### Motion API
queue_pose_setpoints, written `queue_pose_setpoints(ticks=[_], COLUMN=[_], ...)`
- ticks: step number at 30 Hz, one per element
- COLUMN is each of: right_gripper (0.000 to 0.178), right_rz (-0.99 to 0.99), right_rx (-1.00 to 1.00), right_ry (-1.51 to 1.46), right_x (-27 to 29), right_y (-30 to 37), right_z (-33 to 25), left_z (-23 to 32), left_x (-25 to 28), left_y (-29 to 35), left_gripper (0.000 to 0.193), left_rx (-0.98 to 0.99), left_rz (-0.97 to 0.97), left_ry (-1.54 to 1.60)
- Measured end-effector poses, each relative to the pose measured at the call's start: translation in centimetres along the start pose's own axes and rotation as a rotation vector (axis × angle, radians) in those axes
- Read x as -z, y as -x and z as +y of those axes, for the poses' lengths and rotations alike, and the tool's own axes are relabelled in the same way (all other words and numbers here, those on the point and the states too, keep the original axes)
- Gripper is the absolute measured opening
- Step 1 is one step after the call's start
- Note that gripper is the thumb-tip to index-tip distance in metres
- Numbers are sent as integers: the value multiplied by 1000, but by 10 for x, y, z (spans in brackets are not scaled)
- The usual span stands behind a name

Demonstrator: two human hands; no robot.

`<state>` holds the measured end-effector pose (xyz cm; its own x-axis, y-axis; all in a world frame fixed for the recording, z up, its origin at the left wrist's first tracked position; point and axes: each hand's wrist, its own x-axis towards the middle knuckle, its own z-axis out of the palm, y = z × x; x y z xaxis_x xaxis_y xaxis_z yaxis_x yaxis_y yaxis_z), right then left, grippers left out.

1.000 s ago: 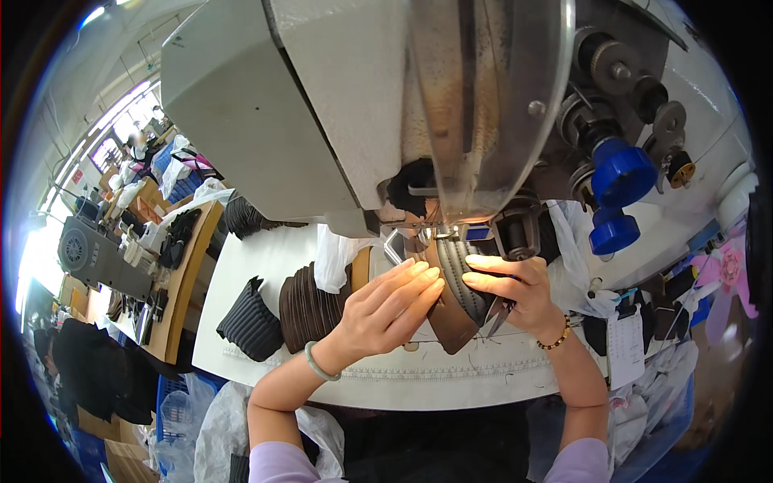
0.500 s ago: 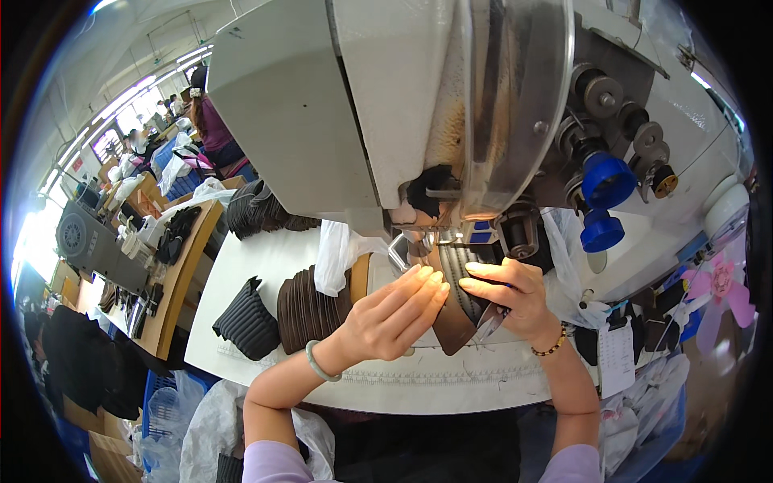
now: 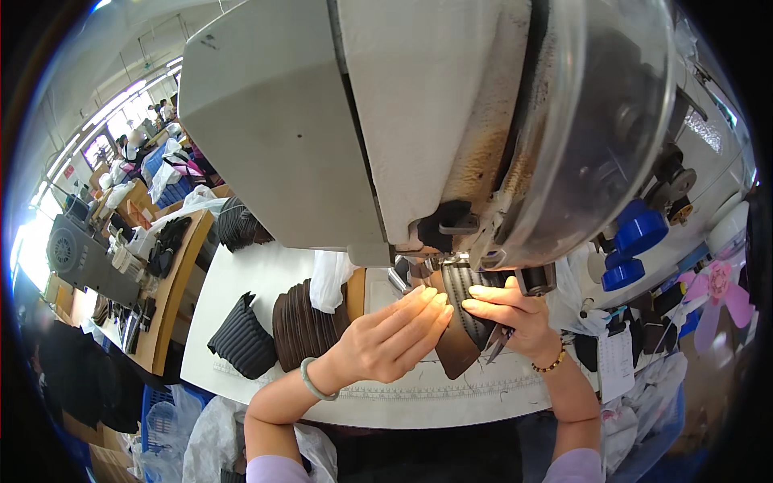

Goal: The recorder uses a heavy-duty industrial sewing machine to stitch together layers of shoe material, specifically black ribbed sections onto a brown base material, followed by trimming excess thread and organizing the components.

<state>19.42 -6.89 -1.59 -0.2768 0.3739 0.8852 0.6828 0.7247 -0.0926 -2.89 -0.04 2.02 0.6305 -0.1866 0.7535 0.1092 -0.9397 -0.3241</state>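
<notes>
Beneath the sewing machine's (image 3: 282, 121) head lies a brown leather-like piece (image 3: 456, 354) with a dark ribbed strip along it. Its pointed near end hangs toward me over the white bed. My left hand (image 3: 393, 338) has its fingers pressed together at the piece's left edge. On the strip's right side rest the fingertips of my right hand (image 3: 519, 320), thumb hidden. Small metal scissors (image 3: 499, 342) stick out below that palm, their handles hidden by it. The needle area is lit but mostly covered by the machine head.
Left of my hands stand a stack of brown ribbed pieces (image 3: 306, 330) and a black ribbed bundle (image 3: 243, 338). White plastic (image 3: 330, 282) lies over the stack. A pink fan (image 3: 719, 286) is at right, and a wooden table (image 3: 173, 298) at left. Other people sit far back.
My view has shifted, so the machine head looks larger and covers more. The brown piece and both hands sit slightly lower in the picture; their hold looks the same.
</notes>
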Motion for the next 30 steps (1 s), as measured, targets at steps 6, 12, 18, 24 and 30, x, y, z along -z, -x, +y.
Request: queue_pose_setpoints(ticks=[6, 12, 18, 24, 30], right_gripper=[37, 43, 43, 45, 46], right_rz=[-50, -6, 35, 39, 0], right_rx=[-112, -80, -17, -20, -21], right_ry=[-5, 83, 9, -19, -23], right_x=[-3, -8, -6, -5, 3], right_y=[4, 4, 0, -6, -7], right_z=[-1, -2, 1, 0, -1], left_z=[-13, -6, -6, 0, 2], left_x=[-8, -4, -2, 3, 8], left_y=[7, 3, 3, 6, 4], left_gripper=[32, 40, 44, 49, 47], left_rx=[97, 192, 332, 177, 145], left_rz=[25, 31, 81, -8, -84], left_ry=[51, 142, 305, 141, 139])
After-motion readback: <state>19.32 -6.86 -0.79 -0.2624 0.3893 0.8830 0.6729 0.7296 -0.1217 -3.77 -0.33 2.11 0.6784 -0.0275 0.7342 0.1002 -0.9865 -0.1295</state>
